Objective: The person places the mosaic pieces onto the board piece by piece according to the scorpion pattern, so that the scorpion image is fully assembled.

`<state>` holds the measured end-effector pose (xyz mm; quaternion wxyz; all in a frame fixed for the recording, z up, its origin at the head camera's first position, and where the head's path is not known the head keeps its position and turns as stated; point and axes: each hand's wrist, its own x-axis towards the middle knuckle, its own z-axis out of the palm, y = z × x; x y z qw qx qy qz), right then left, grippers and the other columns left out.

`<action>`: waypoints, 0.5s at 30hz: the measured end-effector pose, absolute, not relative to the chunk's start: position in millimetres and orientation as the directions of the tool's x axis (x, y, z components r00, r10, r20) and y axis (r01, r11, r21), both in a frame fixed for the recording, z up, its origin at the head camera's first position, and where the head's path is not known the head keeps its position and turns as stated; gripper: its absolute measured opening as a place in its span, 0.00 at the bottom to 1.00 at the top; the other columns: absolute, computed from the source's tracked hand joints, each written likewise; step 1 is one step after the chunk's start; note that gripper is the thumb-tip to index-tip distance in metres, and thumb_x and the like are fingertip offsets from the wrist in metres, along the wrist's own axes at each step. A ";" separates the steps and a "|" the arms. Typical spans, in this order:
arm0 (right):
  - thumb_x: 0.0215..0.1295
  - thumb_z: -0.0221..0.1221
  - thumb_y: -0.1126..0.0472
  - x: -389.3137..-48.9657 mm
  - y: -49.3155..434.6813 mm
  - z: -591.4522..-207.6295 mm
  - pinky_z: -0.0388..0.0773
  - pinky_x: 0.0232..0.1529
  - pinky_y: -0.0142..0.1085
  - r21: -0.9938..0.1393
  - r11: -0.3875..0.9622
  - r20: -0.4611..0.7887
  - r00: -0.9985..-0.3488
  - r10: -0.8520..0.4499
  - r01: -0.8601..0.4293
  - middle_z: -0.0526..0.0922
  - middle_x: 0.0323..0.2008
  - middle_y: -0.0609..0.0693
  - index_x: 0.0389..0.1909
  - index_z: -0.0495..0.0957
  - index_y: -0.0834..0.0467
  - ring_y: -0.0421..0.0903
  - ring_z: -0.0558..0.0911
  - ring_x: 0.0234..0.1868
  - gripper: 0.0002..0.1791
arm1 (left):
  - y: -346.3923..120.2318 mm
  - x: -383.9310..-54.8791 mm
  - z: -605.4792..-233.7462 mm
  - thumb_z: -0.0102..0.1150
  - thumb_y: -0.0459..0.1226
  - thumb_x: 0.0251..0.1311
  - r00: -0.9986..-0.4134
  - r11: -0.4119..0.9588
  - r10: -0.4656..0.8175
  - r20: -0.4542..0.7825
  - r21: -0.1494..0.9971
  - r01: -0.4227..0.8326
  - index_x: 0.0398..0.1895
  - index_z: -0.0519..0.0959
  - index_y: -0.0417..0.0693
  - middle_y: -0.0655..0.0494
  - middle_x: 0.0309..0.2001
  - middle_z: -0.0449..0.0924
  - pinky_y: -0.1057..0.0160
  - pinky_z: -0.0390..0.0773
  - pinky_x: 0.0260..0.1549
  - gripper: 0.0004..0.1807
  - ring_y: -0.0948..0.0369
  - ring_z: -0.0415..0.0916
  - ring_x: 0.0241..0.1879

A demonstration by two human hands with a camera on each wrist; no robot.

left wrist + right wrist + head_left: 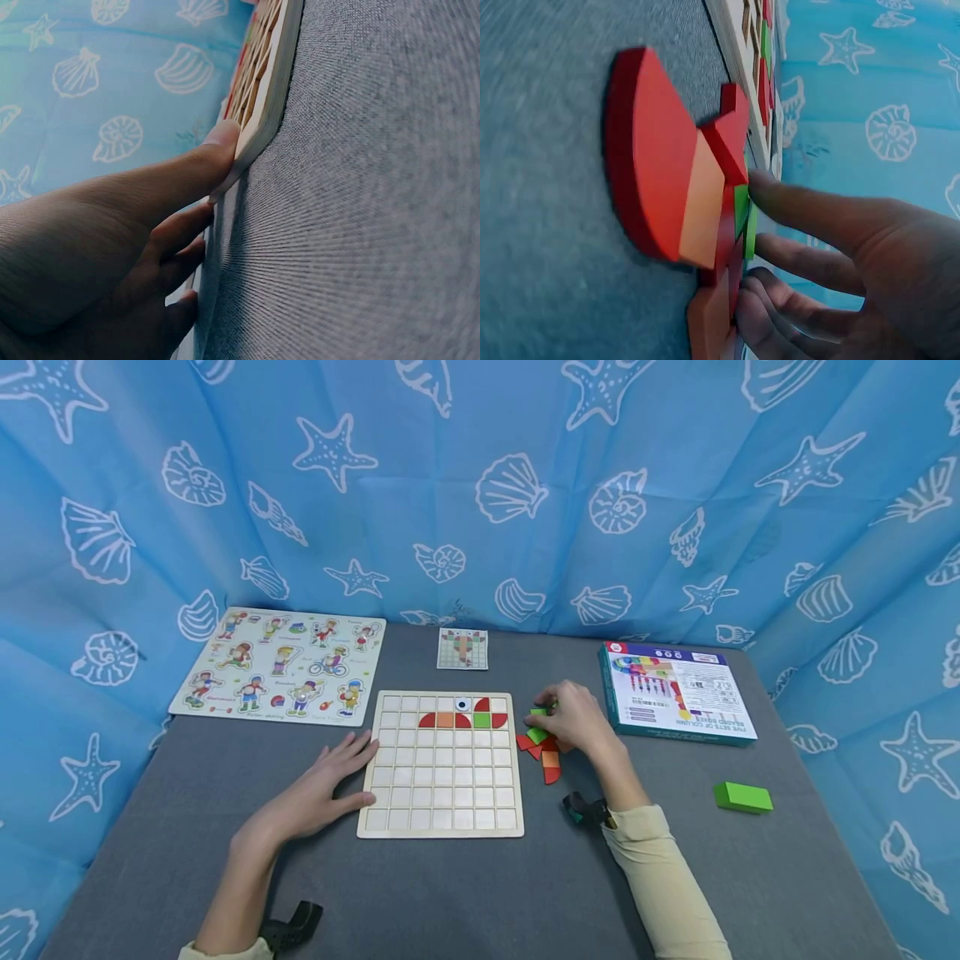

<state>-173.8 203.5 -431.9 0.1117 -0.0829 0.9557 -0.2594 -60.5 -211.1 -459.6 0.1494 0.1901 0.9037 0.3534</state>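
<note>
A wooden grid board point(442, 836) lies in the middle of the table, with several red, orange and green tiles and a white eye tile point(462, 703) in its upper rows. My left hand point(322, 793) rests against its left side with fingers extended, the thumb point(223, 135) on the rim near a corner. To the right of the board lies a loose pile of red, orange and green tiles. Over that pile my right hand point(573, 718) pinches a green tile point(751, 232) between thumb and fingers. A red quarter-round tile point(656, 150) lies nearest the right wrist camera.
Behind the board lies a small pattern card point(462, 649). A sports picture puzzle point(281, 664) is at the back left, a boxed bead set point(678, 693) at the back right. One green block point(742, 797) sits on the right side. A blue curtain point(480, 485) encloses the table.
</note>
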 end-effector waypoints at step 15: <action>0.69 0.74 0.58 -179.7 208.8 -428.5 0.88 0.53 0.46 -0.546 0.835 -0.249 -0.936 -0.247 -0.075 0.90 0.47 0.60 0.50 0.86 0.63 0.51 0.86 0.46 0.16 | -211.1 -59.2 -459.0 0.69 0.47 0.73 -0.884 0.677 0.446 -0.139 0.698 0.232 0.86 0.61 0.42 0.37 0.88 0.50 0.21 0.41 0.81 0.45 0.32 0.41 0.88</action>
